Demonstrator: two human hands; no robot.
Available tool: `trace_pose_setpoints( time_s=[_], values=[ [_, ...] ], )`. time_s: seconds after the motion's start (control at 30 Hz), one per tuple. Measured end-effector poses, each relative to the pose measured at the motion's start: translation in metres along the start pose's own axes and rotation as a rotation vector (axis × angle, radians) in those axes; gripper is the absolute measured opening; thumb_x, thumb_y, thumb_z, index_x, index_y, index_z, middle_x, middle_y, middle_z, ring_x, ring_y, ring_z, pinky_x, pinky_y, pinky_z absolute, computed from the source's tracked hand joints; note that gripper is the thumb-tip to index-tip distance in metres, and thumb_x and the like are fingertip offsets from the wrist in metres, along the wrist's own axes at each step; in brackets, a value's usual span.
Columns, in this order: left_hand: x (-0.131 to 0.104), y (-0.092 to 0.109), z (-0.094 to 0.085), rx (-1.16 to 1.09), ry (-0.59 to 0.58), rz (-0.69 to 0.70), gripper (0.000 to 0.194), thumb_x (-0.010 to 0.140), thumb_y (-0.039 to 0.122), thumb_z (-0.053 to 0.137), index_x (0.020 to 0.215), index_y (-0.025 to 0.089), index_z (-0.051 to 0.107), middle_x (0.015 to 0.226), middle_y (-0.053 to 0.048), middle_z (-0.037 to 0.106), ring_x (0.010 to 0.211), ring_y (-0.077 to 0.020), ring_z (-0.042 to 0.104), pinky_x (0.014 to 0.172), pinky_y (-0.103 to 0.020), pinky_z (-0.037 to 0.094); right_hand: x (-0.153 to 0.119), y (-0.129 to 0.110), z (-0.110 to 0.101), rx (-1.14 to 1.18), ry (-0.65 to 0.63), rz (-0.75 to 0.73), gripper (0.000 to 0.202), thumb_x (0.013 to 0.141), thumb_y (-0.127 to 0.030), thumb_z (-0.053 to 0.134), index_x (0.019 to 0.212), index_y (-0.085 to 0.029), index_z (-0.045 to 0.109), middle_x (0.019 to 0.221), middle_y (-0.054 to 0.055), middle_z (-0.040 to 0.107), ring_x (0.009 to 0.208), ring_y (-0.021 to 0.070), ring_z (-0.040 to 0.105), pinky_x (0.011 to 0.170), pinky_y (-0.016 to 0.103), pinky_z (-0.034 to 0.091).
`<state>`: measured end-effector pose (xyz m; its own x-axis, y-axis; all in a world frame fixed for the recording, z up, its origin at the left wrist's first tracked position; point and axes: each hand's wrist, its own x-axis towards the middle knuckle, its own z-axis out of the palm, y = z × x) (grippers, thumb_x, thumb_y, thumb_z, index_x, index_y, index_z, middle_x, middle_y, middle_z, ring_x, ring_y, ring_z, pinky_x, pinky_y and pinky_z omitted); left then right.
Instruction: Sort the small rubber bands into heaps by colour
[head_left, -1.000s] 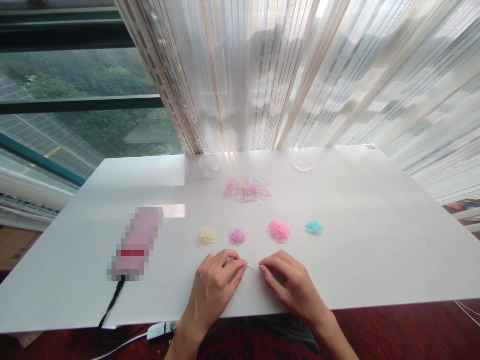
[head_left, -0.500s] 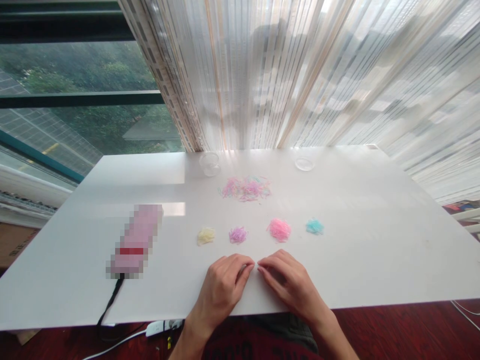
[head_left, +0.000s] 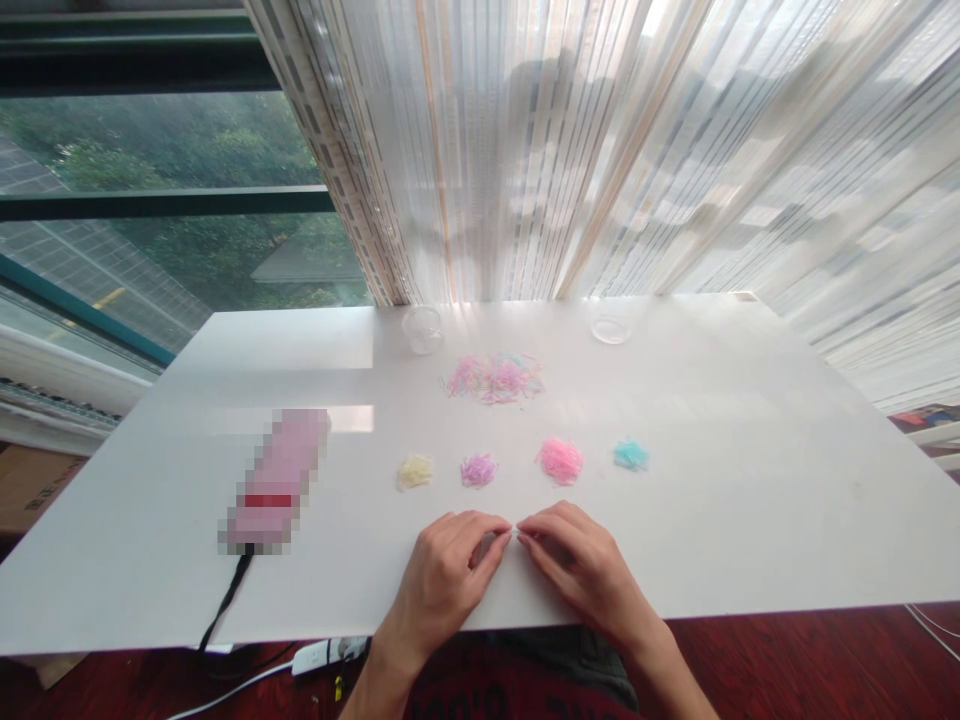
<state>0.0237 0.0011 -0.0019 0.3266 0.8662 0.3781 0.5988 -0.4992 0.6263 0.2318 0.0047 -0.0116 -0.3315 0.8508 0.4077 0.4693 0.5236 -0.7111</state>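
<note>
Head view: at the far left a window (head_left: 187, 150) looks out on greenery, and below it a cardboard box (head_left: 37, 485) sits beside the white table (head_left: 750, 480). On the left part of the table lies a pink object (head_left: 277, 475), blurred out in blocks, with a black strap (head_left: 226, 605) running from it to the near edge; just right of the strap, below that edge, is a white power strip (head_left: 319, 656). Next comes a small yellow pile (head_left: 415, 471), with a clear cup (head_left: 424, 332) far behind it. The left hand (head_left: 448, 568) is near, curled with thumb and forefinger closed on a tiny pale strip (head_left: 514, 532), which shows in the narrow gap between the two hands. Beyond this hand is a purple pile (head_left: 478, 470), and farther back a loose pile of mixed colours (head_left: 495, 379). Right of these, a pink pile (head_left: 560, 461) lies just beyond the right hand (head_left: 583, 562), which is curled with its fingertips close to the strip; whether they grip it I cannot tell. Far right of centre rests a clear lid (head_left: 610, 329), and nearer, a blue pile (head_left: 631, 454). A striped curtain (head_left: 675, 150) hangs behind the table's far edge.
</note>
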Motion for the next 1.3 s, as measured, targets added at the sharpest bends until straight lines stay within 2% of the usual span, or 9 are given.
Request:
trace_pose_setpoints(
  time_s=[0.17,0.57,0.77,1.0,1.3],
  values=[
    [0.0014,0.0013,-0.0016,0.005,-0.004,-0.007,0.016,0.105,0.023,0.058,0.099,0.020,0.072,0.076,-0.001,0.075,0.058,-0.0144,0.063,0.062,-0.028,0.051,-0.0001,-0.0001,-0.0002,0.002,0.000,-0.004,0.016,0.105,-0.018,0.057,0.107,-0.024,0.072,0.090,0.006,0.073,0.080,0.0201,0.070,0.071,0.032,0.059],
    [-0.0010,0.0002,-0.0026,-0.087,-0.014,-0.024,0.010,0.102,0.016,0.061,0.096,0.021,0.068,0.080,0.001,0.072,0.058,-0.0135,0.055,0.064,-0.027,0.048,-0.0024,0.0022,0.0005,0.022,-0.030,0.020,0.013,0.105,-0.018,0.059,0.107,-0.024,0.070,0.091,0.005,0.072,0.081,0.0200,0.068,0.072,0.032,0.056],
    [-0.0017,-0.0010,-0.0025,-0.116,-0.012,-0.024,0.011,0.101,0.014,0.061,0.098,0.021,0.068,0.088,-0.001,0.075,0.060,-0.0132,0.056,0.064,-0.026,0.049,-0.0021,0.0015,-0.0006,0.029,-0.044,0.024,0.013,0.104,-0.016,0.059,0.104,-0.024,0.068,0.090,0.004,0.071,0.081,0.0196,0.067,0.072,0.032,0.055],
    [-0.0014,0.0001,-0.0018,-0.095,0.016,0.006,0.008,0.102,0.018,0.065,0.104,0.021,0.071,0.084,0.000,0.075,0.058,-0.0129,0.058,0.065,-0.026,0.049,-0.0026,0.0020,-0.0008,0.033,-0.048,0.004,0.014,0.103,-0.014,0.061,0.105,-0.025,0.069,0.092,0.004,0.071,0.082,0.0193,0.068,0.074,0.030,0.055],
    [0.0001,-0.0004,-0.0017,-0.092,-0.011,-0.029,0.008,0.102,0.018,0.066,0.099,0.021,0.073,0.081,0.001,0.075,0.059,-0.0133,0.058,0.064,-0.027,0.047,-0.0025,0.0021,-0.0001,0.046,-0.032,-0.004,0.013,0.104,-0.014,0.061,0.106,-0.024,0.069,0.091,0.004,0.071,0.082,0.0185,0.067,0.073,0.030,0.055]
  ],
)
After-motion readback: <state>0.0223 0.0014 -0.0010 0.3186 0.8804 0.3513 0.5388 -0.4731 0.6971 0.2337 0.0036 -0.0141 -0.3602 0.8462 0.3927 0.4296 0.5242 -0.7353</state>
